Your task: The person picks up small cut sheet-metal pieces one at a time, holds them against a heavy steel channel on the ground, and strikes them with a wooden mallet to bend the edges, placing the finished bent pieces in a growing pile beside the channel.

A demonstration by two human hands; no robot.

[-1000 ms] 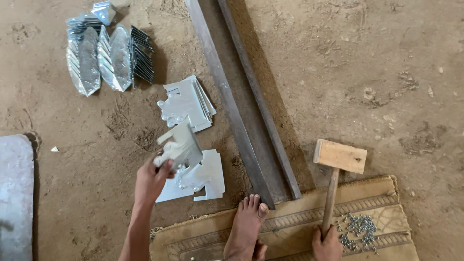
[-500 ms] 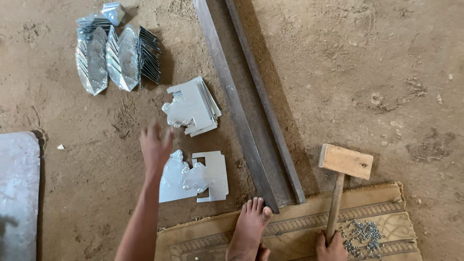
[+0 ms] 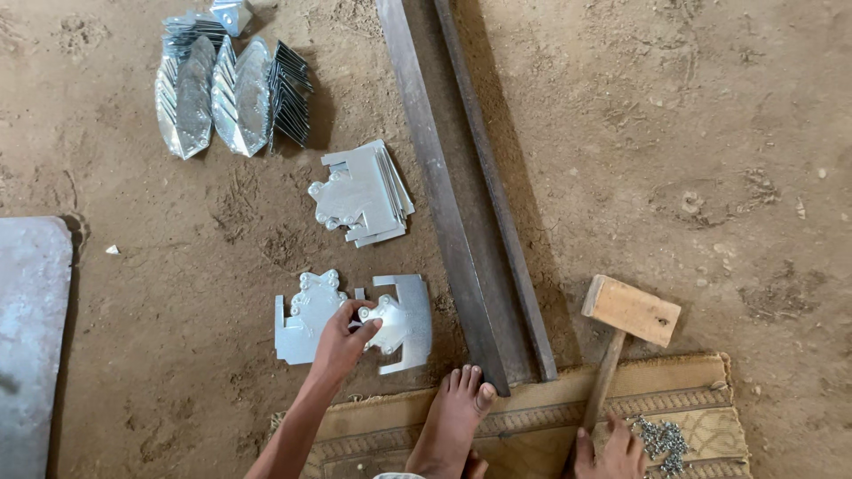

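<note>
Hands on sheet-metal cutouts, mallet ready

Ground is taking most of the view: bare brown packed earth (image 3: 674,151). A long dark steel angle bar (image 3: 453,195) is lying across it, running from the top edge down to a bare foot (image 3: 454,417) resting on a tan woven mat (image 3: 524,426). A grey flat metal sheet (image 3: 31,346) is sitting at the left edge. Ribbed shiny folded metal pieces (image 3: 232,93) are standing stacked at upper left; a fanned stack of flat galvanised cutout plates (image 3: 362,193) is lying just left of the bar.

Step, as judged: picking or placing flat cutouts beside the bar. Next move probably calls for a firm pinch on one plate edge and a lift clear of its neighbour.

Left hand (image 3: 342,341) is lying narrow, fingers curled onto two flat galvanised cutout plates on the ground (image 3: 408,324), touching where they overlap; whether it is gripping, cannot tell. Right hand (image 3: 612,452) is closing round the handle of a wooden mallet with a block head (image 3: 630,310), head resting on the earth. Small pile of grey nails (image 3: 661,439) is lying just beside it.
</note>
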